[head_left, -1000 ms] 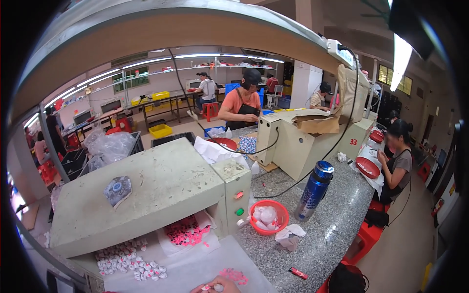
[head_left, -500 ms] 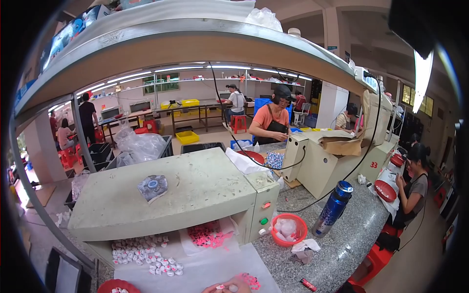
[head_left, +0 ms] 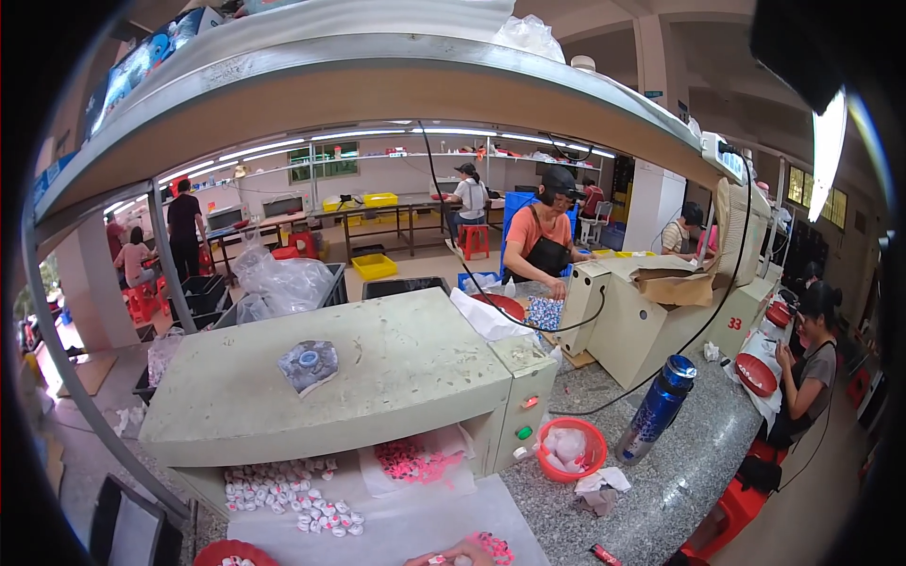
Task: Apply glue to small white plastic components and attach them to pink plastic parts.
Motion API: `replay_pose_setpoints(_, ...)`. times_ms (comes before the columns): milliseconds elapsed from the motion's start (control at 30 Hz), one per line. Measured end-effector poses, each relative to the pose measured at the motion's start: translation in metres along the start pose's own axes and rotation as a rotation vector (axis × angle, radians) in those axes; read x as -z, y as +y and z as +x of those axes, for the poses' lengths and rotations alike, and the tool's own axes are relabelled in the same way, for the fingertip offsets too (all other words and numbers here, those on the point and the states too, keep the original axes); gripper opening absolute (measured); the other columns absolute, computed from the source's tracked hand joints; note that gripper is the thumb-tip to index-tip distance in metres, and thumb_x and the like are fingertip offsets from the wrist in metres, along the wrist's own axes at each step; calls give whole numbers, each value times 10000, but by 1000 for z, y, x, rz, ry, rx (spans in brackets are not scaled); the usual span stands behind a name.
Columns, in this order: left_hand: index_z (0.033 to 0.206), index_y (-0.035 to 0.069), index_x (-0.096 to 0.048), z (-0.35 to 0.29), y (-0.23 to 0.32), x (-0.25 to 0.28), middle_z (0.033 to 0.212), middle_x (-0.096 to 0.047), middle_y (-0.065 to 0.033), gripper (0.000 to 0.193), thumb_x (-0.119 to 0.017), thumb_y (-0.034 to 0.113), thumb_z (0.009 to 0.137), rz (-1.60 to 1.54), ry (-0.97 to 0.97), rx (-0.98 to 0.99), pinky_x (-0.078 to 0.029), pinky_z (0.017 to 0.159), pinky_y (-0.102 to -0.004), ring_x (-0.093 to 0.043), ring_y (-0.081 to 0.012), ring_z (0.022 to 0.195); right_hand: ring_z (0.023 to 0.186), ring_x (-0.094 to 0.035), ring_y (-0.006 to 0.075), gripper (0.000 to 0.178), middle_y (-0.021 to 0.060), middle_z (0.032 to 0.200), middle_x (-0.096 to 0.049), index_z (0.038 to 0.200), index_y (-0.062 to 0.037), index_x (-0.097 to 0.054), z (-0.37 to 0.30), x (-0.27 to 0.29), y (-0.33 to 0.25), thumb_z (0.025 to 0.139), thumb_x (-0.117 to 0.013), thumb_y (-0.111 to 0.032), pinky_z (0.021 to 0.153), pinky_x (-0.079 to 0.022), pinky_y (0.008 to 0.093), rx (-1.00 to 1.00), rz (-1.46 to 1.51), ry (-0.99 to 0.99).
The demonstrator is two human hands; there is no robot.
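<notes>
At the lower edge of the head view, my left hand [head_left: 419, 561] shows only its fingertips, closed on a small white piece with a red mark. Close beside it, my right hand [head_left: 468, 549] is curled round something pale and roundish, mostly cut off by the edge. Both hands are over a white sheet [head_left: 406, 528]. Small bright pink pieces [head_left: 494, 547] lie just right of my right hand. Beyond, several small white rounded pieces [head_left: 283, 491] with red marks sit at the mouth of a grey-green box-shaped machine [head_left: 377, 354]. More pink pieces [head_left: 415, 462] rest on paper inside it.
A red bowl [head_left: 231, 549] holds white pieces at lower left. Right of the machine stand a red basket [head_left: 596, 462] with pale bags and a blue bottle [head_left: 658, 407]. An overhead shelf [head_left: 396, 85] spans the bench. Co-workers sit and stand beyond.
The view has shifted slightly, so the scene sits further right and lower. My hands stay together over the sheet. Across the bench, the person in orange now reaches a hand down toward small blue-and-white pieces.
</notes>
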State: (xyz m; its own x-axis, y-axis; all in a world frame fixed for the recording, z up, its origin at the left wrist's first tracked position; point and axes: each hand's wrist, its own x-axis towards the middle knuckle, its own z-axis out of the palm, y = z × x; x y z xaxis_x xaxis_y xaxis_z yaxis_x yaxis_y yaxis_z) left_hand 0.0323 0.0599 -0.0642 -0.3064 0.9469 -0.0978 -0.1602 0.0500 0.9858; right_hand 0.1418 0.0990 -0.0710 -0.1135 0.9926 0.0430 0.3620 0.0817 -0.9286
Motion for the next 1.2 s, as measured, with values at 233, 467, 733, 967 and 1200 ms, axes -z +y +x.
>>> replay_pose_setpoints(233,944,-45,-604,3,-10,0,872,-622,-93,193,-581,-52,753,-124,17,-55,-476,743,-250,-585,-131,788,787,-550,140,162,51,798,-601,823,-61,-622,-5,2,9,696,-699,-127,769,-415,281,138,221,-2)
replay_pose_setpoints(467,1073,-50,-528,27,-12,6,972,-581,-104,260,-526,31,826,-132,2,-163,-457,728,-211,-564,-125,803,770,-544,294,173,116,804,-532,737,-35,-538,26,7,-13,632,-635,-134,646,-437,371,283,286,16)
replay_pose_setpoints(733,1169,-69,-430,35,-8,30,1024,-552,-130,336,-485,12,848,-47,-144,-226,-473,748,-230,-566,-147,853,827,-553,326,261,148,883,-562,799,-30,-572,11,11,-9,563,-635,-123,694,-449,400,208,423,116)
replay_pose_setpoints(967,1197,-81,-383,2,27,11,1054,-527,-146,370,-479,26,857,95,-34,-264,-451,804,-215,-549,-161,920,845,-550,333,313,152,909,-568,840,-41,-585,7,5,-15,551,-624,-156,721,-449,396,289,457,38)
replay_pose_setpoints(1200,1156,-105,-413,-23,25,19,1029,-542,-163,361,-516,-12,822,-3,87,-363,-466,809,-245,-565,-188,904,809,-564,340,329,184,828,-590,824,-20,-578,-2,0,-20,592,-635,-247,714,-445,404,390,472,-86)
